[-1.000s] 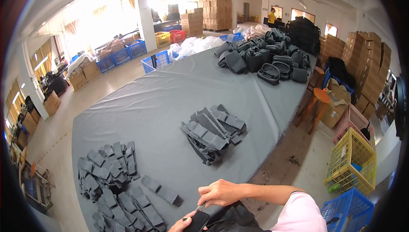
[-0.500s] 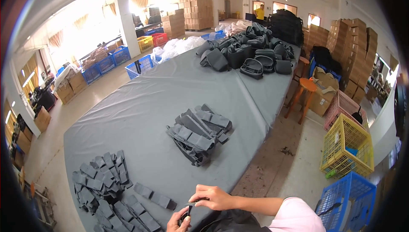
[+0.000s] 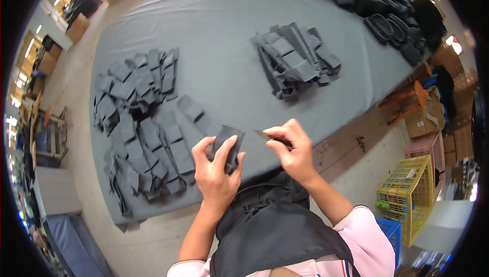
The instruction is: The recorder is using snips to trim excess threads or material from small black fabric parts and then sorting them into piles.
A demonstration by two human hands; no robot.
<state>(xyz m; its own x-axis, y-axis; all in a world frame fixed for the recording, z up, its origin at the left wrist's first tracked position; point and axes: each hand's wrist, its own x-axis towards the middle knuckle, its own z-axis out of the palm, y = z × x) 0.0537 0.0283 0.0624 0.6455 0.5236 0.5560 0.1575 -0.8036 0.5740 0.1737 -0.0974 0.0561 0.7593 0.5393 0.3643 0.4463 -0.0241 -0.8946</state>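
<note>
My left hand [image 3: 216,167] grips a dark grey fabric pouch piece [image 3: 230,135] near the table's front edge, fingers spread over its front. To its right, apart from it, my right hand [image 3: 294,150] is closed round a small dark pointed tool [image 3: 270,137] that looks like thread snips; most of it is hidden in the fingers. A single grey segmented fabric strip [image 3: 191,109] lies just beyond my left hand. Farther left, a heap of similar strips [image 3: 135,81] spreads down to the front edge. Beyond my right hand sits a smaller pile of grey strips [image 3: 293,55].
Grey sheeting covers the large table [image 3: 209,27]. Dark rounded bags [image 3: 374,2] are heaped at its far right. Right of the table stand an orange stool [image 3: 418,93], a yellow crate [image 3: 402,188] and a blue crate [image 3: 389,231]. A black apron [image 3: 280,236] hangs over my front.
The view has tipped down toward the table front. My hands, close together before, are now apart and raised over the edge, with the grey pouch piece plainly showing in the left.
</note>
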